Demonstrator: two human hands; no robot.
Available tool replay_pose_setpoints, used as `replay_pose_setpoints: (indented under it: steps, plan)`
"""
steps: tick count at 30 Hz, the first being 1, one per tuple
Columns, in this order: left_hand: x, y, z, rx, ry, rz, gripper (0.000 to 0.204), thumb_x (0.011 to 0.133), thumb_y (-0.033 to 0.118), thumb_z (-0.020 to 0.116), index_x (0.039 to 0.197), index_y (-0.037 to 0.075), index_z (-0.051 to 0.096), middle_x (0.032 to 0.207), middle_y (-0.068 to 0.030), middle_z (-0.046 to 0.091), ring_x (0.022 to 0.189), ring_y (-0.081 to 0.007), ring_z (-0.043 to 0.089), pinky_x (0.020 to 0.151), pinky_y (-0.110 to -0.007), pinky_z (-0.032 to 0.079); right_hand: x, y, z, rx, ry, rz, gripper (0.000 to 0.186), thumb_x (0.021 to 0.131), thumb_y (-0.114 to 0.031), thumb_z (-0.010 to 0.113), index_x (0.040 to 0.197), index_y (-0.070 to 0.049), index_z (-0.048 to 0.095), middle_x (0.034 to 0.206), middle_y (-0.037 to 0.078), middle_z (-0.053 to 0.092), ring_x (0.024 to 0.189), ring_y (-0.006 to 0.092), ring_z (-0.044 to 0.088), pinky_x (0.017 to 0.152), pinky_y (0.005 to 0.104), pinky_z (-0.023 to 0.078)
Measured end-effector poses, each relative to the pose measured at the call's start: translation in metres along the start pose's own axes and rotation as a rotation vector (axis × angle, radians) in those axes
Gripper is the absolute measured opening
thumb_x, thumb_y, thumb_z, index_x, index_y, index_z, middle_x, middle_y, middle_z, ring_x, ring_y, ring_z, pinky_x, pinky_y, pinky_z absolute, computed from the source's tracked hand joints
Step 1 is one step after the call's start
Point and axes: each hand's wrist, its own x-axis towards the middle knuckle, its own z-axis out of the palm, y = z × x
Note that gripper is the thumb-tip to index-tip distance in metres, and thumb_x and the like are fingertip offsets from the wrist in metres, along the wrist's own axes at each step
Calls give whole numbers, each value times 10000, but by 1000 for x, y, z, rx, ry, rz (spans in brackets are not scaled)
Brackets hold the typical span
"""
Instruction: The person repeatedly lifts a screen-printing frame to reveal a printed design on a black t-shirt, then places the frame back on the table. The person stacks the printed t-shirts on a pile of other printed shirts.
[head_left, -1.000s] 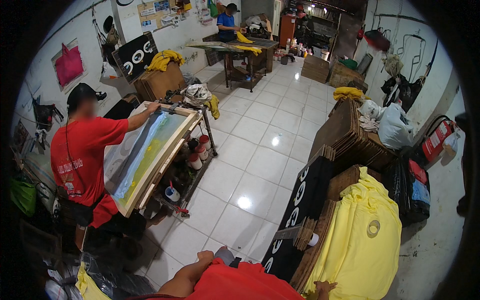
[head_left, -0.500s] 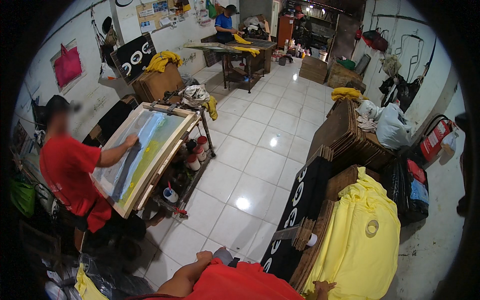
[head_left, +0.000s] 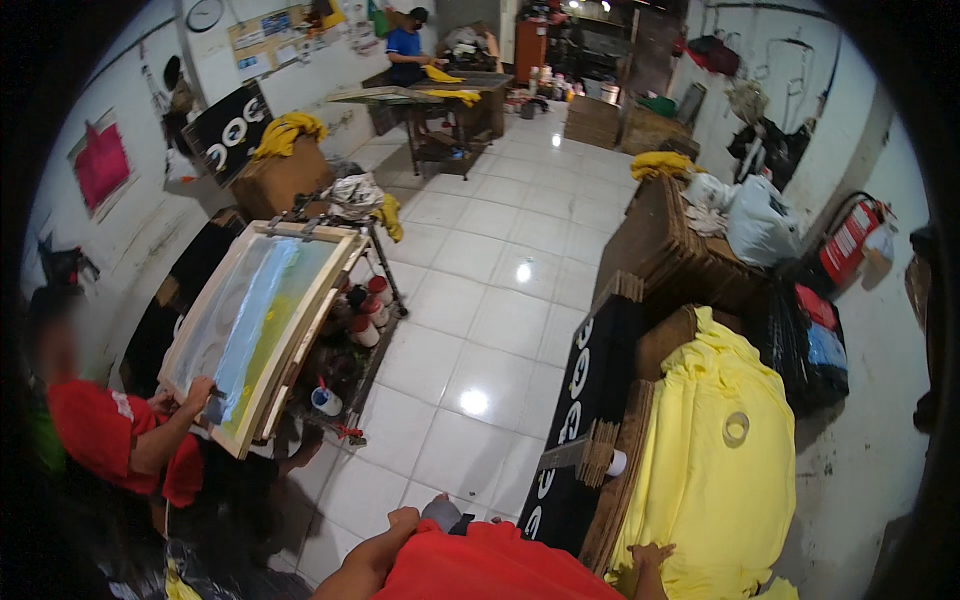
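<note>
Right hand point(head_left: 652, 555) rests, fingers spread, on bright yellow draped cloth point(head_left: 705, 465). Left hand point(head_left: 404, 519) curls near the red shirt point(head_left: 490, 567), its grip unclear.

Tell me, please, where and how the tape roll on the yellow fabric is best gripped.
Probably by the near rim of the tape roll, from above with the right hand, finger inside, thumb outside: it lies flat on the yellow fabric, hole facing up, uncovered.

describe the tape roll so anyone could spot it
At lower right lies a heap of bright yellow cloth, the person's right hand at its near edge. On top, beyond that hand, is the tape roll: the only ring there, yellow showing through its hole.
</note>
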Motion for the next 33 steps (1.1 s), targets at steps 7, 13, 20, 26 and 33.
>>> replay_pose_setpoints:
  steps: [7,13,20,26,33]
  plan:
    - [9,-16,10,22,-7,40,249,801,202,549,986,127,699,1047,-94,666,978,-253,642,744,-365,515,-10,-1,-3,32,26,-24,876,698,-551,652,1290,59,440,1431,364,-96,1357,464,-99,1113,478,48]
    - [3,-34,13,-44,8,-35,251,796,191,541,972,106,698,1035,-112,666,963,-269,646,750,-371,519,-11,-6,-4,-4,20,-8,876,709,-565,619,1298,57,434,1433,375,-4,1360,446,-121,1114,481,8]
    - [-5,-46,8,-93,3,-70,253,803,193,530,972,109,698,1037,-103,667,982,-262,640,764,-364,521,-22,-12,-14,-7,-7,11,830,723,-526,643,1284,56,454,1451,342,-15,1371,425,-100,1121,462,33]
    - [7,-55,15,-101,10,-66,239,770,180,563,950,122,708,1032,-99,670,969,-247,646,747,-367,525,-27,-13,-22,97,-40,46,800,748,-494,651,1290,57,446,1465,286,-131,1380,401,-87,1127,428,80]
    - [3,-62,14,-131,19,-51,190,738,168,584,854,119,727,952,-81,691,903,-228,665,703,-360,526,-12,-10,-14,44,-78,35,887,722,-552,642,1313,65,408,1446,316,-150,1365,445,-87,1120,469,84]
